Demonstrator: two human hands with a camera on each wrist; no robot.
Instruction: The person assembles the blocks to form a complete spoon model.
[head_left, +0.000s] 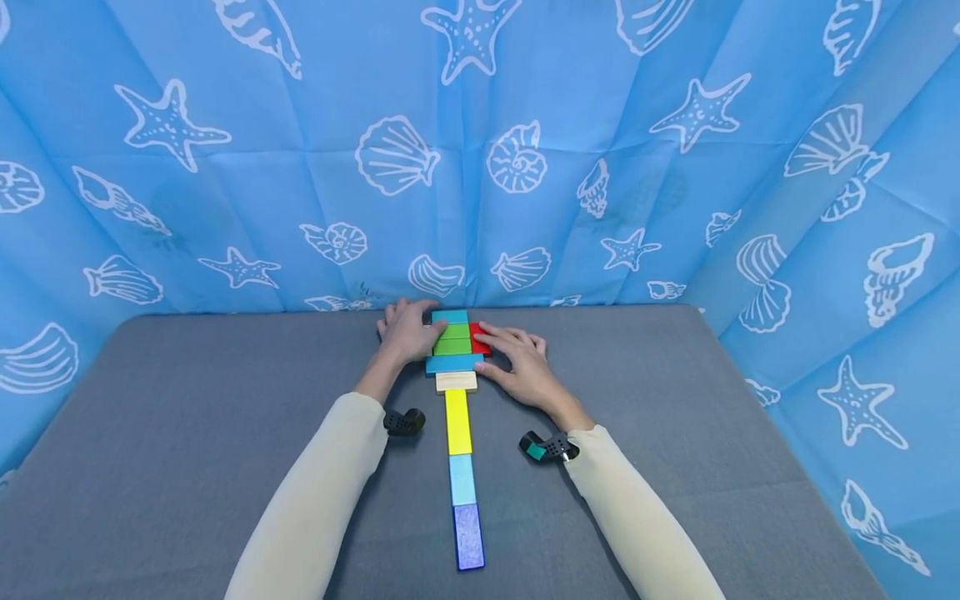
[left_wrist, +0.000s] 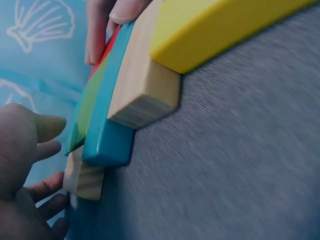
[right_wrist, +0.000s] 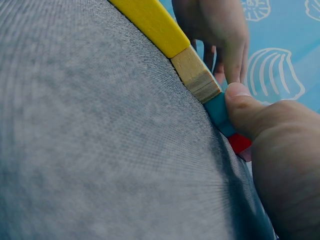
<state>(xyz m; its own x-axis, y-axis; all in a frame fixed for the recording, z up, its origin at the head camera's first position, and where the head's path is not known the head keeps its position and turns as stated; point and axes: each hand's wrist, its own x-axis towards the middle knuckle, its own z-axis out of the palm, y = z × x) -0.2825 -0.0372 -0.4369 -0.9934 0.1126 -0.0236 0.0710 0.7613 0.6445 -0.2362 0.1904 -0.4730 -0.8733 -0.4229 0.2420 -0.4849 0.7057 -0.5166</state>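
My left hand [head_left: 407, 332] lies along the left side of the block row's far end, thumb beside two green blocks [head_left: 453, 339]. In the left wrist view its fingertips are beside a plain wooden block [left_wrist: 85, 176], which the hand hides in the head view. On the other side my right hand [head_left: 521, 367] reaches with extended fingers over a red block [head_left: 481, 340]. Its thumb [right_wrist: 241, 102] touches the right end of a long blue block [head_left: 454, 363]. A teal block [head_left: 450, 317] lies beyond the green ones.
Below the blue block, a wooden block [head_left: 456, 382], a yellow block [head_left: 458, 422], a light blue block [head_left: 462, 480] and a violet-blue block [head_left: 469, 537] form a line towards me. Grey cloth [head_left: 225, 433] covers the table, backed by a blue shell-patterned curtain [head_left: 465, 217].
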